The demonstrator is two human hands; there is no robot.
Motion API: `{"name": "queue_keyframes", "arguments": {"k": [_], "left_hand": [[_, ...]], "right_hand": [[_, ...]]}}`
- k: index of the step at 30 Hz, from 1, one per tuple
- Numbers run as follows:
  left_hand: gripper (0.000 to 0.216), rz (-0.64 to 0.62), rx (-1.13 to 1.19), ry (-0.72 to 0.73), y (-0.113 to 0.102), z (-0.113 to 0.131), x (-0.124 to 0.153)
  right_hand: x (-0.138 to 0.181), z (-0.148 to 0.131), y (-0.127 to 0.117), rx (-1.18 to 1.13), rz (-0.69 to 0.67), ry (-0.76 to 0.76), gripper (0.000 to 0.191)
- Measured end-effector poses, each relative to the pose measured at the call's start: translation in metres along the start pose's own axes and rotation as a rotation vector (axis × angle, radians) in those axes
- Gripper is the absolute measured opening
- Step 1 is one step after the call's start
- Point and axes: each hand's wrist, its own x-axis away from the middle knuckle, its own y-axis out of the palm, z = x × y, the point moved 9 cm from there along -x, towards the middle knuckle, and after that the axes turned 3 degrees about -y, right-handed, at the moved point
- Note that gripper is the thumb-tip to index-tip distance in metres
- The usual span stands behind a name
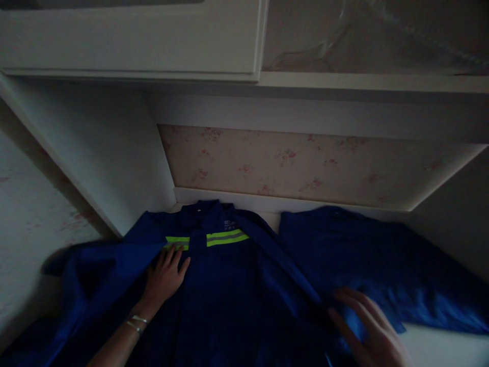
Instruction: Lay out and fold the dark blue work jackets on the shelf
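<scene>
A dark blue work jacket with yellow-green reflective strips across its chest lies spread front side up, collar toward the back. My left hand rests flat on its chest beside the left strip, fingers spread, with a bracelet at the wrist. At the lower right, my right hand has its thumb and fingers around the cloth of the jacket's right-side sleeve; it is slightly blurred and its fingertips are hard to make out. The jacket's other sleeve drapes out to the left.
A second dark blue garment lies to the right on the white surface. White cabinet panels enclose the left side, and a cabinet door and shelf edge hang low overhead. Floral wallpaper covers the back.
</scene>
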Motion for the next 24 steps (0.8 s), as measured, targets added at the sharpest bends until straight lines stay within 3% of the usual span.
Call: {"name": "queue_keyframes", "arguments": {"k": [3, 6, 9, 14, 20, 24], "left_hand": [[0.057, -0.044, 0.005, 0.023, 0.007, -0.005, -0.010], [0.060, -0.079, 0.012, 0.043, 0.010, -0.008, -0.015], [0.060, -0.081, 0.003, 0.054, 0.012, -0.010, -0.017], [0.061, -0.071, -0.025, 0.024, 0.019, -0.015, -0.015], [0.063, -0.066, -0.029, 0.028, 0.023, -0.017, -0.014], [0.066, -0.099, 0.024, 0.012, 0.025, -0.021, -0.013]], "right_hand": [[-0.052, -0.049, 0.050, -0.018, -0.215, -0.044, 0.041], [-0.121, -0.081, 0.098, -0.084, -0.309, -0.041, 0.042], [-0.188, -0.108, 0.162, -0.077, -0.403, -0.048, 0.052], [-0.249, -0.136, 0.264, 0.025, -0.503, 0.015, 0.055], [-0.286, -0.153, 0.313, 0.015, -0.504, 0.083, 0.058], [-0.308, -0.168, 0.328, -0.043, -0.522, 0.092, 0.043]]}}
